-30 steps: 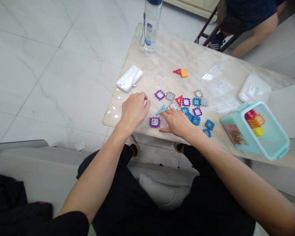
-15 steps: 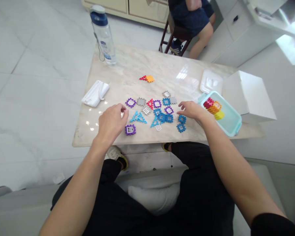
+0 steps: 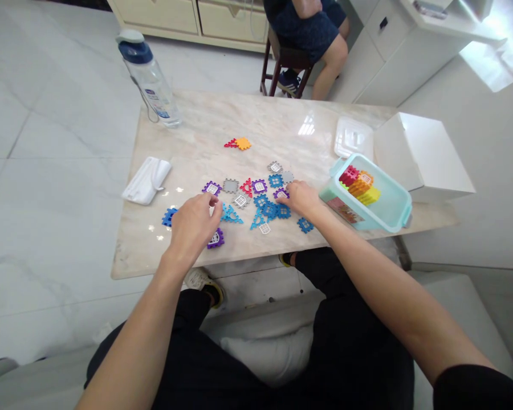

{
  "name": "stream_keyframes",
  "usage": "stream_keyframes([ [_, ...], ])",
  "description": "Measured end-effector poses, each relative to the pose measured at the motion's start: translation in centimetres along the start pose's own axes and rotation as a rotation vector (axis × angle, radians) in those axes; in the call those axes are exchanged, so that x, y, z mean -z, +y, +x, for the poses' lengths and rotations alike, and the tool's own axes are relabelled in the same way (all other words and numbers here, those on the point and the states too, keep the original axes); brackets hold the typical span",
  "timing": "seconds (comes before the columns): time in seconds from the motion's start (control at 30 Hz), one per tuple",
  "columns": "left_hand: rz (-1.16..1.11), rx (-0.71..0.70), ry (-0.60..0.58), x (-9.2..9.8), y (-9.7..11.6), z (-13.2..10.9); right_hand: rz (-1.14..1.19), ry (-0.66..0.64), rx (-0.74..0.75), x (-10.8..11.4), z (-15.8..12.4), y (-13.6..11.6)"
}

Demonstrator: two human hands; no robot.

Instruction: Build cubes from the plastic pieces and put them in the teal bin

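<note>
My left hand [image 3: 195, 225] hovers over the left side of the pieces, fingers loosely curled, thumb and forefinger apart, nothing seen between them. Left of it lies a dark blue building piece [image 3: 169, 217]; near its fingertips are purple window pieces [image 3: 212, 188] [image 3: 216, 238] and a light blue triangle [image 3: 232, 214]. My right hand [image 3: 301, 198] reaches down to a purple window piece [image 3: 281, 194], thumb and forefinger apart at its right edge. Blue window squares [image 3: 284, 210] overlap just below. Another blue square [image 3: 305, 225] lies under the right wrist. Red, grey and white pieces fill the middle.
A turquoise tub [image 3: 389, 212] with colourful pieces stands on the right, beside a clear lid [image 3: 354, 138] and white box [image 3: 431, 156]. A water bottle [image 3: 156, 91] and white pouch [image 3: 146, 180] are at left. Orange piece [image 3: 243, 143] lies farther back. A person [image 3: 312, 34] sits beyond the table.
My right hand has moved left onto the purple window piece, covering one blue square. A dark blue piece now shows left of my left hand. The camera view has shifted.
</note>
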State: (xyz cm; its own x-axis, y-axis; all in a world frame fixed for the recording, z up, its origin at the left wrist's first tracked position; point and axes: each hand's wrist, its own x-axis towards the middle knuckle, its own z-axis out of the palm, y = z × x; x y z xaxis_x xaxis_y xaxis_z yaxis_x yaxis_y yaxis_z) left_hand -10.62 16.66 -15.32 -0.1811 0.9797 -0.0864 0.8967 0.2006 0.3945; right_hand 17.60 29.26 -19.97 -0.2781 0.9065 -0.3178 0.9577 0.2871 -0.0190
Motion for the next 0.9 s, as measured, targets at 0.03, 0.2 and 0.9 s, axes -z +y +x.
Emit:
stream_keyframes([
  [0.03,0.005,0.004,0.001,0.0,-0.1,0.0,-0.005,-0.007,0.006,0.0,0.0,-0.1],
  [0.2,0.025,0.051,0.024,0.6,-0.6,0.1,-0.023,-0.005,0.013,-0.3,-0.1,-0.2],
  [0.9,-1.121,-0.018,-0.184,-1.5,1.1,0.4,0.196,0.357,0.532,7.2,-7.6,-9.0],
])
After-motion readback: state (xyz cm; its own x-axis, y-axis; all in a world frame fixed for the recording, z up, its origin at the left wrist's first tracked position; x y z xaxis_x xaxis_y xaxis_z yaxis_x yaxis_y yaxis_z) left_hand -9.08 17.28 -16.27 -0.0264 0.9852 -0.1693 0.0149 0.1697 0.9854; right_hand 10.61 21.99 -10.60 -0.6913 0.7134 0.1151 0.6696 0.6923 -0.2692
